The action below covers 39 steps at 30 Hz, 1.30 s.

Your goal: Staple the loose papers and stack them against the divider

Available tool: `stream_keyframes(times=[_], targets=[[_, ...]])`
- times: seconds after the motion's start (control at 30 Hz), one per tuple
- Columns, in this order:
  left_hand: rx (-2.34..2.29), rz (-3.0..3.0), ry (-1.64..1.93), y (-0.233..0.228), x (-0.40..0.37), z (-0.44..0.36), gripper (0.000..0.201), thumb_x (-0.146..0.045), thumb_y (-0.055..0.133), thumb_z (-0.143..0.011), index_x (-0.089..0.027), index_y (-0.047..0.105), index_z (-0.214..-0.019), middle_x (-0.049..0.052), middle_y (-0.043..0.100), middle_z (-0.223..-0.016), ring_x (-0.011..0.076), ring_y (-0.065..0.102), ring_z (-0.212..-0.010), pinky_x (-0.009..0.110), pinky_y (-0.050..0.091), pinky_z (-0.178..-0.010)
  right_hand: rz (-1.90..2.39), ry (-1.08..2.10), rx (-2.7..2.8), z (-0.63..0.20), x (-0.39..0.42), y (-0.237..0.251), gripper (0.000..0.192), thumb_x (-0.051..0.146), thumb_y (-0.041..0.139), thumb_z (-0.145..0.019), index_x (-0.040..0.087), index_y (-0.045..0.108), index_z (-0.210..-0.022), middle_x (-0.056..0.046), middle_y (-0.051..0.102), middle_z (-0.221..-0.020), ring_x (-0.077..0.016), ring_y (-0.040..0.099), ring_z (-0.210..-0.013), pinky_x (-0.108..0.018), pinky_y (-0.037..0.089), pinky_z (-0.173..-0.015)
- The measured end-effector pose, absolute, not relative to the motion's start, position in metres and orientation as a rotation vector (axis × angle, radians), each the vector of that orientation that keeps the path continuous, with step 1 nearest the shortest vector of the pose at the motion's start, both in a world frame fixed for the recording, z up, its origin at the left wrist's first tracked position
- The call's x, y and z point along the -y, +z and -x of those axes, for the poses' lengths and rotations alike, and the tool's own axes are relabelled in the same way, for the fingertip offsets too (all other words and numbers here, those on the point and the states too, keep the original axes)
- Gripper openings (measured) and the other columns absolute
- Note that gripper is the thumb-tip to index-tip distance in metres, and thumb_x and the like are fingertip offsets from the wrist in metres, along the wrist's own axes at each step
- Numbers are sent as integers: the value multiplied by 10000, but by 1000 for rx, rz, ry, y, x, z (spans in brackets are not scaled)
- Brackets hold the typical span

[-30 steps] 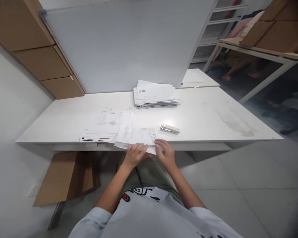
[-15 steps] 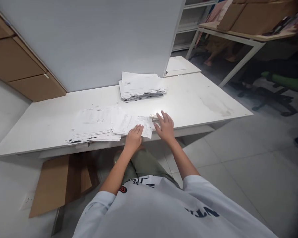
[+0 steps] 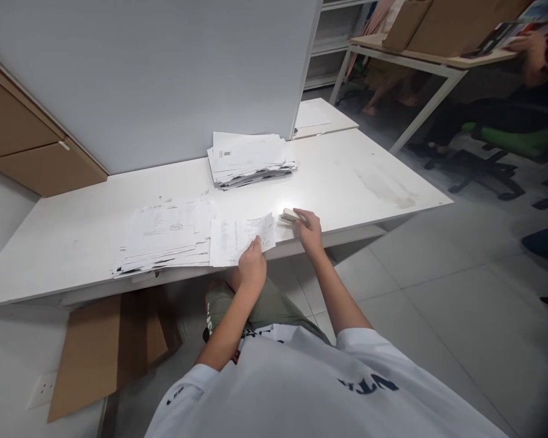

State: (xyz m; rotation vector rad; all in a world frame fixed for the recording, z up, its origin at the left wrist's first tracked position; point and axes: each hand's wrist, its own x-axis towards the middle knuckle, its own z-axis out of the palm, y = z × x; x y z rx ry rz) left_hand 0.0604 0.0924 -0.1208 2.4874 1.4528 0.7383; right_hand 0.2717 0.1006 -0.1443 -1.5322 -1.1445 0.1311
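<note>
Filling the middle, white desk (image 3: 333,176): widest room for moving toward the right, past a grey smudge (image 3: 388,185).
Left pile (image 3: 164,225): flat, ragged along the front edge; limiting leftward room.
Back stack (image 3: 251,155): at the rear edge, well apart from both hands.
Held sheets (image 3: 232,234): meeting or overlapping left pile (cannot tell which); stapled or not, cannot tell.
Left hand (image 3: 252,264): nearly closed, pinching held sheets near the front edge.
Right hand (image 3: 309,231): curled around stapler (image 3: 289,215).
Stapler: just beside the sheets; probably mid-step, contact not yet made.
</note>
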Motion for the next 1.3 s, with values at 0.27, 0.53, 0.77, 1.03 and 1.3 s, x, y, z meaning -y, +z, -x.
stream_keyframes(times=[0.27, 0.53, 0.77, 1.03, 1.3], targets=[[-1361, -2650, 520, -104, -102, -84, 498, 7, 434, -833, -49, 571, -1309, 190, 592, -1325, 323, 486, -1314, 468, 436, -1084, 1533, 163, 1382, -269, -72, -142, 331, 241, 483, -888, 238, 702, -1136, -92, 631, -1087, -267, 546, -1065, -496, 492, -942], [-1163, -2828, 312, -104, -101, -82, 699, 56, 367, -818, -177, 394, -1476, 62, 411, -1518, 255, 312, -1435, 439, 327, -1164, 1460, 211, 1294, -274, -72, -139, 278, 314, 523, -917, 282, 707, -1123, -71, 648, -1092, -268, 555, -1064, -514, 477, -957], [-1211, -2804, 243, -110, -101, -78, 678, 51, 405, -813, -186, 440, -1447, 78, 417, -1515, 284, 308, -1434, 490, 288, -1177, 1481, 202, 1344, -281, -69, -140, 285, 292, 524, -917, 286, 700, -1141, -70, 641, -1109, -272, 534, -1096, -511, 484, -963], [-1114, -2884, 220, -102, -99, -90, 648, 14, 416, -848, -179, 412, -1468, 92, 395, -1528, 314, 297, -1436, 520, 261, -1181, 1467, 149, 1431, -280, -70, -138, 297, 253, 510, -905, 268, 701, -1131, -81, 656, -1098, -265, 548, -1079, -480, 481, -956], [-1110, -2889, 119, -98, -98, -93, 626, -9, 428, -845, -167, 430, -1451, 95, 386, -1534, 315, 319, -1421, 508, 285, -1157, 1458, 148, 1341, -283, -70, -137, 273, 273, 537, -904, 268, 676, -1138, -72, 664, -1116, -264, 559, -1076, -473, 478, -950]])
